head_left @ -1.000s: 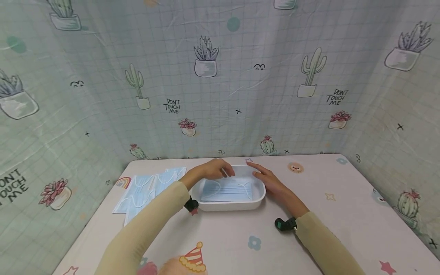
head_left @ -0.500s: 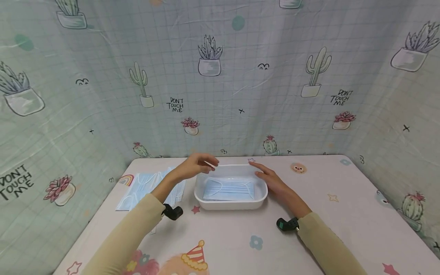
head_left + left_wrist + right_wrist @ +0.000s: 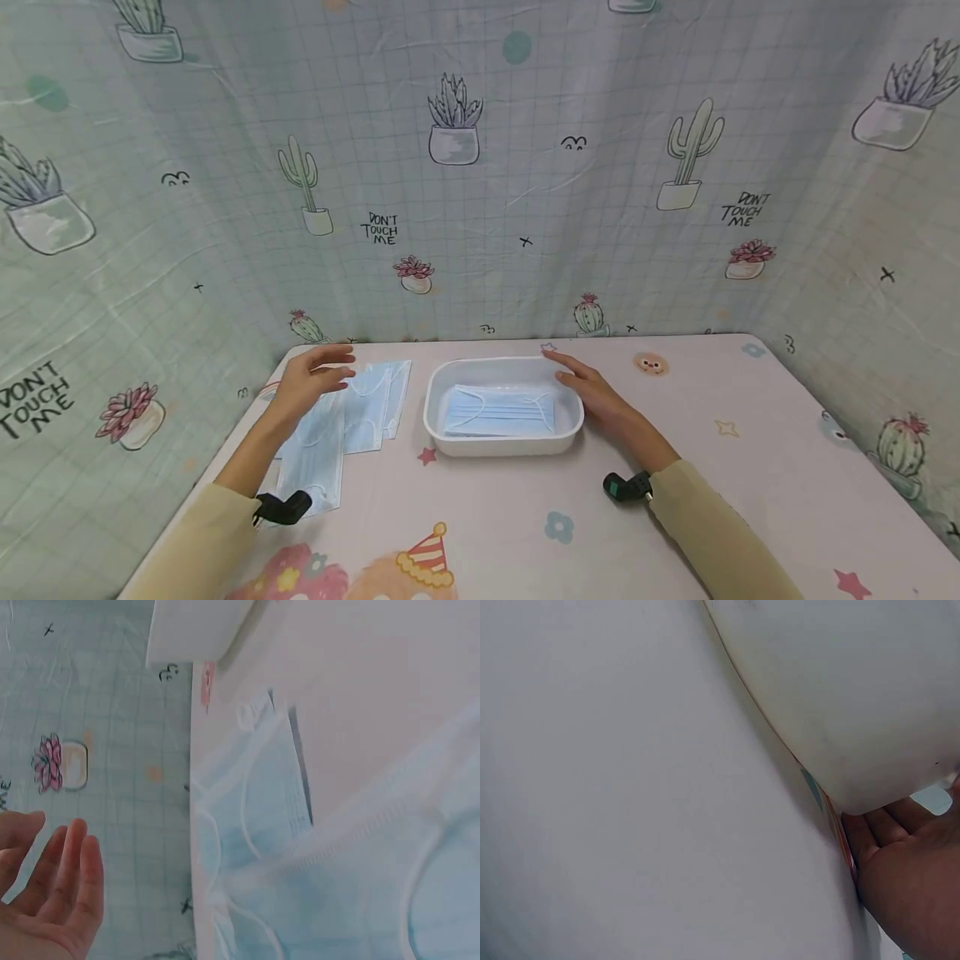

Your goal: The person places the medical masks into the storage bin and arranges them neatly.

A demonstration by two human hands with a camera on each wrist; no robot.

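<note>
A white plastic tub (image 3: 504,448) stands mid-table with a pale blue pleated face mask (image 3: 500,412) lying flat inside, its ear loops on top. My right hand (image 3: 596,398) rests against the tub's right side, fingers extended along the far right corner; the right wrist view shows those fingers (image 3: 885,825) behind the tub wall. My left hand (image 3: 309,385) hovers over the spread of loose face masks (image 3: 311,454) on the left, fingers relaxed and holding nothing. Part of that spread is hidden under the hand and forearm. In the left wrist view the masks (image 3: 262,795) overlap one another.
The table (image 3: 675,517) has a pink-white printed cover. A cactus-print curtain (image 3: 517,200) rises behind it and along both sides. Black wrist cameras (image 3: 283,507) sit on both forearms.
My left hand has moved left, from above the tub to above the loose masks. My right hand has stayed at the tub's right side.
</note>
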